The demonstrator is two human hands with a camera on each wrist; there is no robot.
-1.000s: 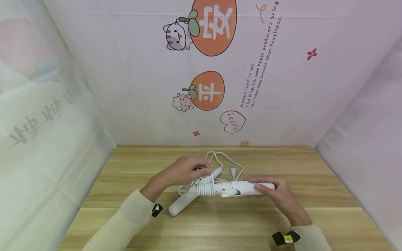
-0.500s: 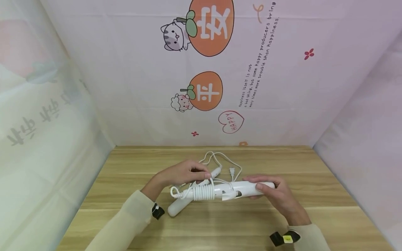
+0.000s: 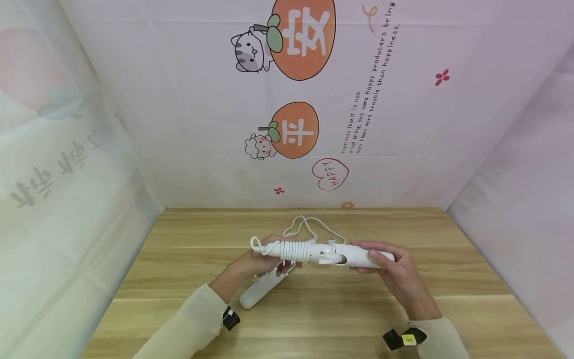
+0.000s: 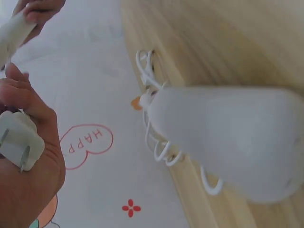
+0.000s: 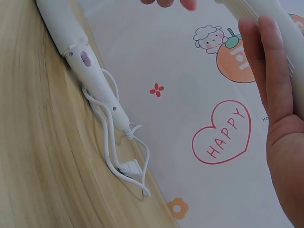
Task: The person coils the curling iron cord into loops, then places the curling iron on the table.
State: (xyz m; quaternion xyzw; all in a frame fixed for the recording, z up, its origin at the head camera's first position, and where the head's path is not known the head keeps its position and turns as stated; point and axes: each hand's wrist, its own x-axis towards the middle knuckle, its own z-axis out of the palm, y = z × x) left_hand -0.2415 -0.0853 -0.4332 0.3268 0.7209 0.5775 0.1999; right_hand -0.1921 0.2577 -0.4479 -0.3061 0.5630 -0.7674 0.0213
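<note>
My right hand (image 3: 399,271) grips the barrel of a white hair iron (image 3: 358,255), held level above the table. A white cord (image 3: 294,251) is coiled around its handle, with a small loop at the left end. My left hand (image 3: 251,262) is behind and below that handle, its fingertips showing under it. In the left wrist view, a two-pin plug (image 4: 21,142) sticks out of the curled left hand, pins toward the camera; the fingers behind it are partly hidden. A second white hair iron (image 3: 262,290) lies slantwise on the table beneath.
The second iron's loose cord (image 5: 107,137) trails toward the back of the wooden table (image 3: 202,229), its plug (image 5: 130,168) lying by the loop. Printed cloth walls (image 3: 202,124) stand at the back and both sides.
My left hand has gone from above the handle, where it pinched the cord, down behind and below it. The held iron has risen in the head view. My right hand keeps its grip.
</note>
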